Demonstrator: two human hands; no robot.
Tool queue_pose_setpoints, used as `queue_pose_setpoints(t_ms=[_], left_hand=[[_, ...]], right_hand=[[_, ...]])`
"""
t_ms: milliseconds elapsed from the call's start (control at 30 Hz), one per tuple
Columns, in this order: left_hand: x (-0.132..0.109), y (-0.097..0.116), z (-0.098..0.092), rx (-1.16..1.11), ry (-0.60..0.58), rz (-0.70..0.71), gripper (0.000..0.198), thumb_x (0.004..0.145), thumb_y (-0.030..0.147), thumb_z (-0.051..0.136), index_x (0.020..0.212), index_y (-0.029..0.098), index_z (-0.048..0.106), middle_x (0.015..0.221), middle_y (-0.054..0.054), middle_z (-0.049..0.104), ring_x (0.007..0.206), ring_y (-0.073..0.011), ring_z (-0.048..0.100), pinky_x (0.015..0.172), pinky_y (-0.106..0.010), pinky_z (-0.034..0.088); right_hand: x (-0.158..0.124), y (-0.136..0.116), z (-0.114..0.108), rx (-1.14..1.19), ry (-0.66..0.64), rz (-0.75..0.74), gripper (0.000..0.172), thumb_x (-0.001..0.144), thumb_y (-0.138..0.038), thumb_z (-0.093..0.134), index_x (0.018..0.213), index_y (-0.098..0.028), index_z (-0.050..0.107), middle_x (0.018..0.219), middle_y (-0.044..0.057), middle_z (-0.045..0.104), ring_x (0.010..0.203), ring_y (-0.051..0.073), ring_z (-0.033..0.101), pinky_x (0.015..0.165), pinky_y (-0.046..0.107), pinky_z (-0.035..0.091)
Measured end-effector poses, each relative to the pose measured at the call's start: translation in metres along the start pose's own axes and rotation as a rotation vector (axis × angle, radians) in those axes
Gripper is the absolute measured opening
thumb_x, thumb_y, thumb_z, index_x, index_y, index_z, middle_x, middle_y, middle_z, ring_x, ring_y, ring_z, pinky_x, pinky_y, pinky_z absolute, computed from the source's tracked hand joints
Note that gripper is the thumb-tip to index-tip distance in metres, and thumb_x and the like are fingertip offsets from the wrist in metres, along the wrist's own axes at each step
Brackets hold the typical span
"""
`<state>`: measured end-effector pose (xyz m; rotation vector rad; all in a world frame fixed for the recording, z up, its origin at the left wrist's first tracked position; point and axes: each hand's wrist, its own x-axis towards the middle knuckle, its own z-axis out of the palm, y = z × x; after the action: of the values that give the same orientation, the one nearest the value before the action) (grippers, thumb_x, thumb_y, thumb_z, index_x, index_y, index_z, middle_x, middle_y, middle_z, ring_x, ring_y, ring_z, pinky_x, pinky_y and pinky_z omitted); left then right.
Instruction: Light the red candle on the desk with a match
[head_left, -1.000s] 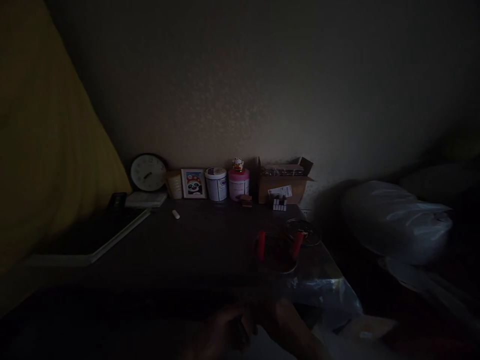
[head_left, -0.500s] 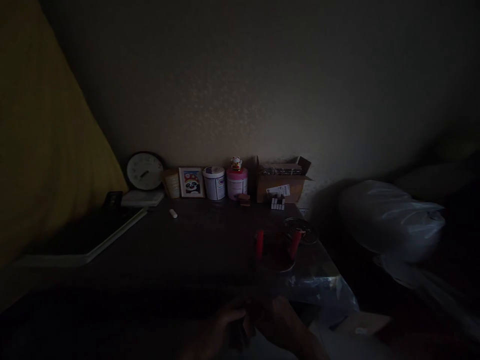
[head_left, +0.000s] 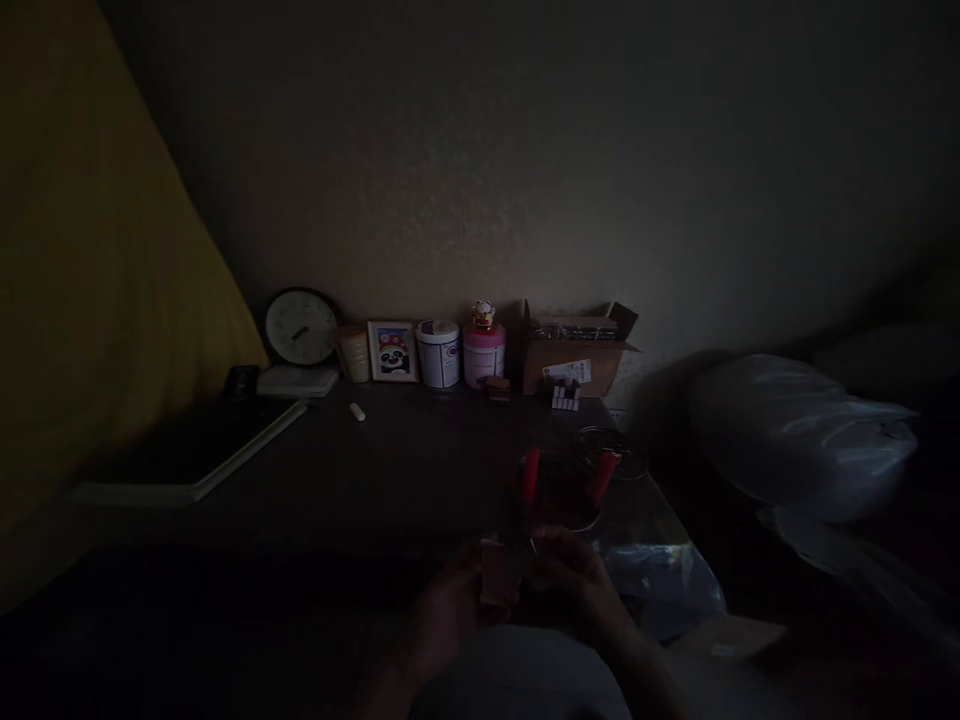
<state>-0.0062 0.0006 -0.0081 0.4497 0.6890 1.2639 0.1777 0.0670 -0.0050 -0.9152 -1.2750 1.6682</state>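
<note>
In the dim light my left hand (head_left: 442, 610) grips a small flat matchbox (head_left: 499, 575), holding it upright in front of the table edge. My right hand (head_left: 574, 575) is closed just to its right, fingertips pinched on a thin pale matchstick (head_left: 533, 546). Only a sliver of the stick shows, and a small gap separates it from the matchbox. Just beyond my hands, a red candle (head_left: 531, 476) and a second red candle (head_left: 602, 480) stand on a round dark tray (head_left: 581, 522). Details of the tray are lost in shadow.
Behind the tray lies a round lid (head_left: 626, 465). Along the wall are a clock (head_left: 301, 328), a framed panda picture (head_left: 393, 352), a white tin (head_left: 438, 355), a pink tin (head_left: 484, 358) and a cardboard box (head_left: 540, 365). A plastic bag (head_left: 795, 440) bulges at right.
Both hands have risen and come forward, toward the candles. The matchbox, dark and hard to see before, now shows plainly in my left hand. My view has shifted slightly.
</note>
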Motion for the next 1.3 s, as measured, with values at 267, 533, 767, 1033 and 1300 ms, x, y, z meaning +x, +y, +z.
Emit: queue_pose_setpoints(t_ms=[267, 533, 767, 1033, 1300], left_hand=[[0.000, 0.003, 0.006, -0.120, -0.063, 0.104, 0.031, 0.079, 0.033, 0.079, 0.109, 0.026, 0.073, 0.104, -0.004, 0.076, 0.101, -0.0238, 0.068, 0.087, -0.036, 0.046], [0.000, 0.005, 0.012, -0.077, -0.080, 0.204, 0.024, 0.087, 0.030, 0.070, 0.110, 0.023, 0.073, 0.103, -0.005, 0.075, 0.098, -0.0219, 0.067, 0.091, -0.038, 0.047], [0.002, 0.003, 0.007, 0.028, -0.047, 0.299, 0.021, 0.088, 0.030, 0.069, 0.106, 0.022, 0.077, 0.105, -0.006, 0.077, 0.101, -0.0233, 0.066, 0.092, -0.035, 0.047], [0.008, -0.004, 0.003, 0.079, 0.000, 0.325, 0.034, 0.083, 0.042, 0.074, 0.111, 0.023, 0.076, 0.114, -0.010, 0.077, 0.115, -0.0313, 0.064, 0.097, -0.040, 0.047], [0.023, -0.004, -0.002, 0.230, 0.140, 0.354, 0.048, 0.058, 0.032, 0.094, 0.101, 0.023, 0.075, 0.105, -0.010, 0.079, 0.104, -0.0323, 0.069, 0.095, -0.043, 0.049]], right_hand=[[-0.014, -0.004, 0.021, -0.036, 0.054, -0.047, 0.040, 0.066, -0.054, 0.085, 0.080, -0.020, 0.070, 0.072, -0.001, 0.066, 0.070, 0.015, 0.061, 0.068, 0.026, 0.050], [-0.019, -0.006, 0.032, -0.255, 0.066, -0.234, 0.033, 0.079, -0.053, 0.074, 0.079, -0.020, 0.069, 0.081, 0.003, 0.070, 0.082, 0.020, 0.066, 0.076, 0.028, 0.052], [-0.017, 0.000, 0.031, -0.350, 0.099, -0.378, 0.027, 0.087, -0.048, 0.069, 0.085, -0.021, 0.069, 0.084, 0.003, 0.071, 0.082, 0.018, 0.067, 0.076, 0.025, 0.053], [-0.013, 0.005, 0.032, -0.384, 0.120, -0.480, 0.025, 0.089, -0.045, 0.067, 0.083, -0.021, 0.069, 0.079, 0.002, 0.070, 0.074, 0.014, 0.067, 0.068, 0.020, 0.053], [-0.012, 0.004, 0.029, -0.405, 0.110, -0.474, 0.025, 0.091, -0.044, 0.065, 0.085, -0.021, 0.069, 0.083, 0.002, 0.071, 0.078, 0.015, 0.067, 0.072, 0.020, 0.053]])
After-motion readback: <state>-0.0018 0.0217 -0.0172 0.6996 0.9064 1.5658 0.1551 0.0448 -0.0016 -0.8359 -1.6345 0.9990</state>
